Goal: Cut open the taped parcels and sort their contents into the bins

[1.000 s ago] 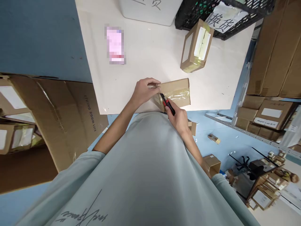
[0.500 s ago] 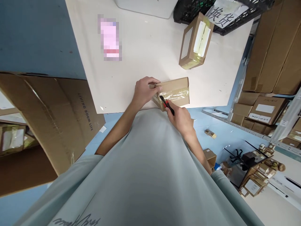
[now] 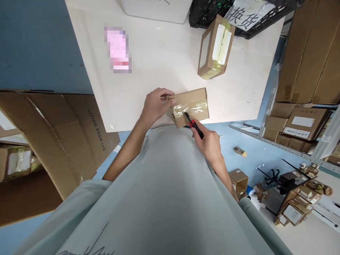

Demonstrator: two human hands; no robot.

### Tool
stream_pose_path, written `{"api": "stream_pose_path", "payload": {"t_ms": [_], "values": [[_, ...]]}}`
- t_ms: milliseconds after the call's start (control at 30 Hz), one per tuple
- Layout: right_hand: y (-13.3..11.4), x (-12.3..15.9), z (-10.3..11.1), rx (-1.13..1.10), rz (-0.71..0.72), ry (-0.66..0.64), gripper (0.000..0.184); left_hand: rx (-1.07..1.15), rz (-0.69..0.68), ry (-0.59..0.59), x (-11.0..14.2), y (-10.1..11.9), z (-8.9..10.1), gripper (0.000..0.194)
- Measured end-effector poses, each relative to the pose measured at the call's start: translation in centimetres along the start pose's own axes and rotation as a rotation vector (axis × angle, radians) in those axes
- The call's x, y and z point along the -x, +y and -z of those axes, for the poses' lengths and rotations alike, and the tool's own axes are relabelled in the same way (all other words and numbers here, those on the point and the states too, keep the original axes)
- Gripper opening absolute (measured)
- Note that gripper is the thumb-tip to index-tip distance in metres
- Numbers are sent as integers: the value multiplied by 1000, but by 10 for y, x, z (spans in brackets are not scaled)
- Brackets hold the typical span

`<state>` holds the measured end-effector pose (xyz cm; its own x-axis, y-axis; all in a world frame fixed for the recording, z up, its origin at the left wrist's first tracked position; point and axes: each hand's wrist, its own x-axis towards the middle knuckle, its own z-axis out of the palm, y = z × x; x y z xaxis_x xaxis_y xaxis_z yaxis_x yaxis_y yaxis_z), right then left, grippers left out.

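A small brown cardboard box with clear tape across its top lies at the near edge of the white table. My left hand grips its left end, thumb on top and fingers behind the back edge. In my right hand is a black and red utility knife, held in closed fingers. The knife's tip is over the taped seam near the middle of the box; whether it touches the tape I cannot tell.
A taller taped box stands at the back right, beside a black plastic crate with a handwritten sheet. A blurred pink item lies at the left. A large open carton is left of the table; shelves of boxes are at the right.
The knife tip has moved from the box's left end rightward along the tape, with my right hand drawn slightly back. My left hand keeps its hold; the whole view has shifted a little.
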<state>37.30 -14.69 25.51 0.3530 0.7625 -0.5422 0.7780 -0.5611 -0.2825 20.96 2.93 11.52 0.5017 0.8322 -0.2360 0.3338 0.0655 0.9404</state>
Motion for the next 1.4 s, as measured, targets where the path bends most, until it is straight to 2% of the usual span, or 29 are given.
{"api": "stream_pose_path", "payload": {"t_ms": [67,167,267,367,667,933,1233,1400], "values": [[17,-3,7,-24,-62,124,58,-100,-109,1,-2,13,-13,27],[36,-10,17,3,-120,238,57,-184,-299,-90,-6,34,-48,25],[47,-14,24,26,-108,265,56,-193,-393,-199,-9,44,-84,26],[49,-18,25,48,-78,230,58,-194,-408,-196,-11,40,-101,31],[32,-44,24,184,-121,91,60,-135,-388,-174,-9,34,-99,35],[5,-33,27,322,-212,41,55,-118,-393,-183,-5,28,-100,31],[20,-14,28,358,-335,-88,56,-185,-407,-204,-6,26,-103,26],[29,-2,35,318,-280,-97,52,-242,-468,-168,-9,19,-102,36]]}}
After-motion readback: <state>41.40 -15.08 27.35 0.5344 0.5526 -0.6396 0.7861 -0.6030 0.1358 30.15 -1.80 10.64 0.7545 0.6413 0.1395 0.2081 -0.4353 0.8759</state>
